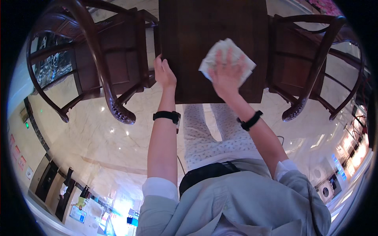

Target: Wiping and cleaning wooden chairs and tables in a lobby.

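A dark wooden table [189, 44] stands directly in front of me, with its near edge by my legs. My right hand [226, 78] lies flat on a folded white cloth [210, 59], fingers spread, holding it against the tabletop right of the middle. The cloth's corners stick out around the hand. At the table's left edge, my left hand [165, 73] is curled around the rim. Some of its fingers are hidden from view. Each wrist wears a black band.
Carved dark wooden armchairs flank the table: a left chair [115, 62] and a right chair [298, 65], both close to its sides. Glossy marble-look floor [124, 147] surrounds them. Two people, one being a person in a yellow-green top [80, 203], are far off at lower left.
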Available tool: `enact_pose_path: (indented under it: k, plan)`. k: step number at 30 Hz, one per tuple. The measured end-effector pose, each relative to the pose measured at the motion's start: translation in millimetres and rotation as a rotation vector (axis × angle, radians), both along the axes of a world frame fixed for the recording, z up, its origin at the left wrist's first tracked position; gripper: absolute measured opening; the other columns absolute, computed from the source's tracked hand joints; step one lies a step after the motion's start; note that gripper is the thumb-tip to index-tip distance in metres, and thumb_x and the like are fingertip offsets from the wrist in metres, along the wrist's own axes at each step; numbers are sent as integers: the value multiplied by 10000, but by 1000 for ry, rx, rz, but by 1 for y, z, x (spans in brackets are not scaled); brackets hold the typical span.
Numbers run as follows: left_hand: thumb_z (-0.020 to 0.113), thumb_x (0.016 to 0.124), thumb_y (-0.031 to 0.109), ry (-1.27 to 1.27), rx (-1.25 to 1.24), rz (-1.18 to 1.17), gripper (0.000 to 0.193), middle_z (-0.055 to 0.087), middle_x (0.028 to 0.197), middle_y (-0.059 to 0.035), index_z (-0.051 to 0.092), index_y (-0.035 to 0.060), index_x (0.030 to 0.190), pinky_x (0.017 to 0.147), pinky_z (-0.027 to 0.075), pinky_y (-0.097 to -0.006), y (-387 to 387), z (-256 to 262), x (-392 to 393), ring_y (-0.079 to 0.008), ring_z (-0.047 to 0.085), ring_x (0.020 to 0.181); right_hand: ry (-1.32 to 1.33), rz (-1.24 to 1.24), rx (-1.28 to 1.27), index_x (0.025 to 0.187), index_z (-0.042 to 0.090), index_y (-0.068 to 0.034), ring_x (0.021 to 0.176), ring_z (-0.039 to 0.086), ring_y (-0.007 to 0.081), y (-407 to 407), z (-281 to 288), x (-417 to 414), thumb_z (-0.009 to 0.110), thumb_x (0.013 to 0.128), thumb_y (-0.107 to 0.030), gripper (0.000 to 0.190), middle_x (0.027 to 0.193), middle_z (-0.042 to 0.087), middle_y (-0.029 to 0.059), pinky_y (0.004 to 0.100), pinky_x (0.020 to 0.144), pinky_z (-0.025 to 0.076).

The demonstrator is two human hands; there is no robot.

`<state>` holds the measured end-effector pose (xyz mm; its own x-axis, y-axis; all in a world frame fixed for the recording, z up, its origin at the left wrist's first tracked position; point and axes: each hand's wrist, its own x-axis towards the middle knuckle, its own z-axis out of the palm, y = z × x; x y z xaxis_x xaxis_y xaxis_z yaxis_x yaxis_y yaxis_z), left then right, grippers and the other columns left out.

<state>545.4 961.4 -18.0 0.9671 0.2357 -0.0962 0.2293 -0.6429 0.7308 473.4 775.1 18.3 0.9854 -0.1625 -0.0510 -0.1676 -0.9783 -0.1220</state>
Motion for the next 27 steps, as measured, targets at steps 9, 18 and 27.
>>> enact_pose_path:
  k: [9,18,27]
  plan:
    - [287,942,516,435,-813,-42,568,431,1273,-72,403,83,1290,994,300,-380,64,14,-48,-204,390,1179,136,506,314,1403,277,-181,1301,8,550,86,25,-7,612,679,-620,911,1476,106,177,650,1023,40]
    - [575,830,147,-150,30,-79,397,467,1182,-134,459,39,1194,963,332,-397,152,94,-106,-260,421,1141,217,595,129,1395,296,-232,1331,48,485,102,35,-35,757,607,-334,919,1486,136,119,597,1064,59]
    - [247,978,352,52,-392,407,436,572,988,-201,549,42,1029,831,408,-403,223,22,-94,-374,529,975,20,-235,1150,1384,287,-39,1323,238,334,155,26,-18,554,845,-171,616,1453,227,165,387,1068,209]
